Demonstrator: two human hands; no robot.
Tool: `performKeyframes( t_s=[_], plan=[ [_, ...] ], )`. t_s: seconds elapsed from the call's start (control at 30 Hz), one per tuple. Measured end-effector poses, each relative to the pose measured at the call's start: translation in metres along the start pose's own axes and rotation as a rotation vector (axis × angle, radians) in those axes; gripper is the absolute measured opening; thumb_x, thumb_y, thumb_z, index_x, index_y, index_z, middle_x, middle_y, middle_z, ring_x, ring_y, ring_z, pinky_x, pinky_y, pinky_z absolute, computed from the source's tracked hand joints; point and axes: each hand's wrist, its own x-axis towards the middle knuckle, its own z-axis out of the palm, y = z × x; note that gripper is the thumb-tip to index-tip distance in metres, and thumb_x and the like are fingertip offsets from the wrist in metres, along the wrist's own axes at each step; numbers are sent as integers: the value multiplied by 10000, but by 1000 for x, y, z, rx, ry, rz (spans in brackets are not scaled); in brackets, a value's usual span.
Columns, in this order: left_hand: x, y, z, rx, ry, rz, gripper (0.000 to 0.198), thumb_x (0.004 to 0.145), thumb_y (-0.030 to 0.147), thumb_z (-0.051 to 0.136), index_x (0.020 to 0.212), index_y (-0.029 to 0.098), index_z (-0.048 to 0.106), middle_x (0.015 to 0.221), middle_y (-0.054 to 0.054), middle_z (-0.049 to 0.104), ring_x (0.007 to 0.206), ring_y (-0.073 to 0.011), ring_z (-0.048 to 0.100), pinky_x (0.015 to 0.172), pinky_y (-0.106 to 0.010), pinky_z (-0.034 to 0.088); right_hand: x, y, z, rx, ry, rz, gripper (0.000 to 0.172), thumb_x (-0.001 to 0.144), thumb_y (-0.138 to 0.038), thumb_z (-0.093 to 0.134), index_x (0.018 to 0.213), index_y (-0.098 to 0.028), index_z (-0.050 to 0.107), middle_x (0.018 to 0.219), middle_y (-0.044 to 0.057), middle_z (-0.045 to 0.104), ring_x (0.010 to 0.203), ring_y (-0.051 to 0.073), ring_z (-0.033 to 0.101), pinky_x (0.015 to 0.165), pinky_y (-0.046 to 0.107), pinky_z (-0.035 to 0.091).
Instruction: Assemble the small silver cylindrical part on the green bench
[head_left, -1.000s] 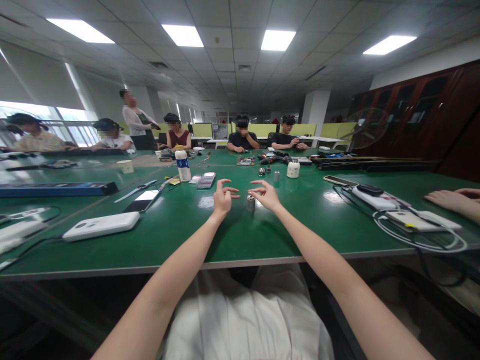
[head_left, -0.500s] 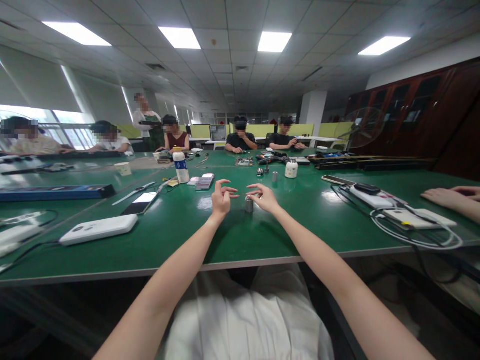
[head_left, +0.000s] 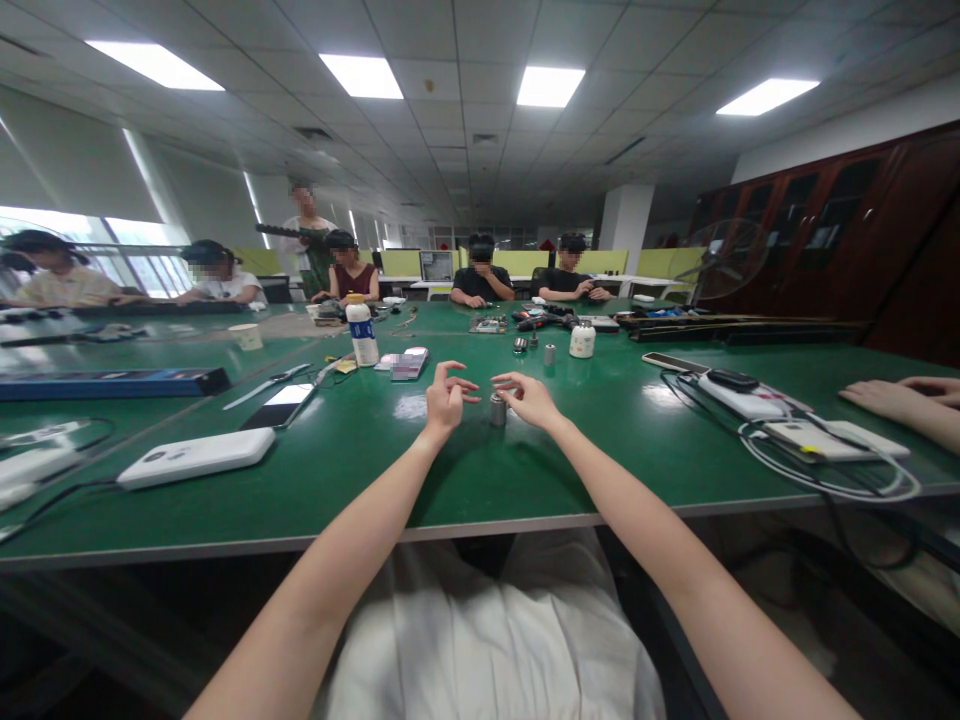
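A small silver metal cylinder [head_left: 498, 411] stands upright on the green table [head_left: 600, 472] in front of me. Just left of it is my left hand [head_left: 448, 398], its fingers apart and curved, holding nothing. My right hand [head_left: 529, 398] is at the cylinder's right side, fingers spread, with the thumb close to its top; whether they touch I cannot tell. Farther back stands a second small metal cylinder [head_left: 550, 354], beside a white bottle [head_left: 582, 340].
Left lie a white power bank [head_left: 196, 458], a phone [head_left: 277, 406] and a blue-labelled bottle [head_left: 363, 335]. Cables and a white device [head_left: 836, 440] lie right, near another person's hands [head_left: 889, 397]. Several people are around the table.
My hands have barely moved; the left is very slightly nearer the cylinder. In the background, the standing person has shifted right and a long dark object they hold now shows.
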Motion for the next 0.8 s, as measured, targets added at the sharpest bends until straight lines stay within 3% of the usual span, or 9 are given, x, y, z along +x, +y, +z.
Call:
performKeyframes(
  t_s=[0.3, 0.5, 0.67, 0.8],
  plan=[
    [1, -3, -1, -4, 1, -15, 363, 681, 146, 407, 1024, 200, 511, 579, 55, 676, 488, -174, 690, 485, -247, 548, 6, 8, 8, 63, 58, 46, 254, 796, -283, 679, 1035, -199, 700, 876, 38, 754, 598, 120, 643, 561, 223, 516],
    [2, -3, -1, -9, -2, -31, 365, 673, 162, 398, 1013, 193, 526, 548, 60, 669, 490, -174, 691, 485, -241, 544, 14, 38, -15, 97, 142, 172, 315, 840, -317, 638, 1116, -168, 659, 935, 77, 754, 635, 133, 674, 540, 215, 536],
    [2, 1, -1, -23, 2, -46, 366, 658, 165, 395, 998, 188, 529, 534, 60, 659, 463, -171, 680, 457, -228, 531, -2, 63, -35, 81, -22, 277, 236, 721, -168, 765, 955, -154, 732, 705, 47, 751, 586, 150, 682, 569, 229, 549],
    [2, 4, -1, -33, 6, -52, 357, 644, 162, 392, 969, 186, 538, 483, 77, 609, 421, -172, 655, 420, -231, 520, -6, 70, -36, 93, -114, 306, 280, 684, -127, 793, 957, -161, 742, 760, 54, 763, 720, 185, 728, 684, 262, 580]
  ],
)
